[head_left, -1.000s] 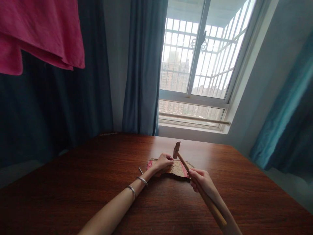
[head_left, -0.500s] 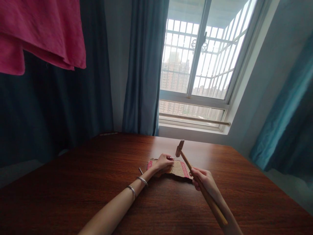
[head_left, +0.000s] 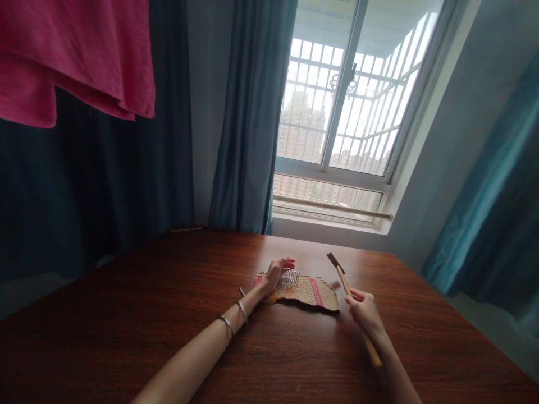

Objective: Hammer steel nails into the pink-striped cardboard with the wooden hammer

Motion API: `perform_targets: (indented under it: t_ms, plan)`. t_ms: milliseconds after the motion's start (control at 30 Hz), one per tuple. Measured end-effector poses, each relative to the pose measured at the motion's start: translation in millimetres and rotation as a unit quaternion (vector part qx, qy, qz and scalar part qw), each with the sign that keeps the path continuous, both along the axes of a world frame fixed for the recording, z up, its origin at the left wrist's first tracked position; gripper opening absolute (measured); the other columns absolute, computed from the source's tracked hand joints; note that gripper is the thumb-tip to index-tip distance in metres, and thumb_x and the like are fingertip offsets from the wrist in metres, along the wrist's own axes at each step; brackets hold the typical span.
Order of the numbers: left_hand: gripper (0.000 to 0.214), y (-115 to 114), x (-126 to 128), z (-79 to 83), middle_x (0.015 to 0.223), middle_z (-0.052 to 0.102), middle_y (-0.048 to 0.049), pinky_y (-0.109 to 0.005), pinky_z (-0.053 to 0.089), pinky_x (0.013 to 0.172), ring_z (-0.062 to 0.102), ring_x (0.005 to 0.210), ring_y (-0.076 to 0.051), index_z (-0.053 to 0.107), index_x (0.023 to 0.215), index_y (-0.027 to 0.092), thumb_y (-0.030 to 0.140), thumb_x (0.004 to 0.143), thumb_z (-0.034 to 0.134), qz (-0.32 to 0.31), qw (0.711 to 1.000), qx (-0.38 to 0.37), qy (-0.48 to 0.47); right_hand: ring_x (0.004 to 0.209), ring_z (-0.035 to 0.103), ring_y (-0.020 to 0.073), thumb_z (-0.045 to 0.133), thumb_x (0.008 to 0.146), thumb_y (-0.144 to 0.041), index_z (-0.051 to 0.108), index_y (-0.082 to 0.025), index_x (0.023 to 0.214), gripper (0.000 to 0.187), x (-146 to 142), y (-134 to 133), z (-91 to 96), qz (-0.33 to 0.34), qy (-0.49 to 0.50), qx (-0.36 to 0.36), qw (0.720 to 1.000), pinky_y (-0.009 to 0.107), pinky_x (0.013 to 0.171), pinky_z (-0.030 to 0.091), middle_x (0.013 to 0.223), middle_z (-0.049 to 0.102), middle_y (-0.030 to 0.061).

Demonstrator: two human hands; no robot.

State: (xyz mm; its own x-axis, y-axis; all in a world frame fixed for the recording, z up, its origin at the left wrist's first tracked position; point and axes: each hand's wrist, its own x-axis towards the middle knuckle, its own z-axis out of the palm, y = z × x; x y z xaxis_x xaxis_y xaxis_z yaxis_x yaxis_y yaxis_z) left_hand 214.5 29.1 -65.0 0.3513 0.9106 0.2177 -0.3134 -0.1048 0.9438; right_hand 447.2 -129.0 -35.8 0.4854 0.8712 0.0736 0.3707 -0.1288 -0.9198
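A torn-edged piece of cardboard (head_left: 326, 300) with pink bands and many small dark dots lies flat on the table. Several thin nails (head_left: 292, 277) stand upright in its left half. My left hand (head_left: 274, 275) rests over the cardboard's left end, right beside the nails, its fingers stretched out and holding nothing that I can see. To the right of the cardboard, my right hand (head_left: 364, 311) is wrapped round the wooden handle of a hammer (head_left: 343, 276). The hammer's head is raised, pointing away from me.
The brown wooden table (head_left: 189, 348) carries everything. A small metal rod (head_left: 241, 292) lies left of the cardboard. Behind the table are a barred window (head_left: 337, 168) and a blue curtain (head_left: 248, 123). A pink cloth (head_left: 101, 56) hangs at upper left.
My left fingers have come off the nails and straightened, leaving the nails in view. The hammer has swung right, away from the cardboard, with my right hand.
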Motion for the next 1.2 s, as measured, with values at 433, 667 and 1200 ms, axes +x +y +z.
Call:
perform_targets:
  t_ms: [433,667,1200]
  plan:
    - [0.035,11.6,-16.4,20.3,0.081,0.066,-0.0138,-0.025,0.046,0.062,0.060,0.074,-0.018,0.065,0.082,0.007,0.036,0.069,0.051,0.084,0.994,-0.005,0.063,0.077,0.064,0.0224,0.047,0.067,-0.026,0.070,-0.019,0.088,0.032,28.8,-2.8,-13.2,-0.030,-0.301,-0.071,0.951,0.023,0.063,0.042,0.080,0.071,0.0094]
    - [0.029,24.7,-31.4,38.1,0.083,0.065,-0.0110,-0.023,0.044,0.058,0.059,0.068,-0.014,0.065,0.082,0.008,0.029,0.068,0.049,0.047,0.988,-0.003,0.150,0.082,0.064,0.0234,0.048,0.067,-0.027,0.069,-0.020,0.092,0.034,35.8,-2.2,-18.3,-0.031,-0.335,-0.097,0.937,0.024,0.065,0.042,0.086,0.071,0.0099]
    - [0.024,17.0,-85.2,102.3,0.055,0.062,-0.0084,-0.022,0.037,0.041,0.054,0.043,-0.015,0.063,0.054,0.009,0.033,0.058,0.065,-0.076,0.812,0.020,0.579,0.084,0.064,0.0242,0.050,0.070,-0.033,0.068,-0.024,0.096,0.033,33.2,-6.7,-18.5,-0.040,-0.365,-0.149,0.918,0.025,0.061,0.042,0.088,0.070,0.0103]
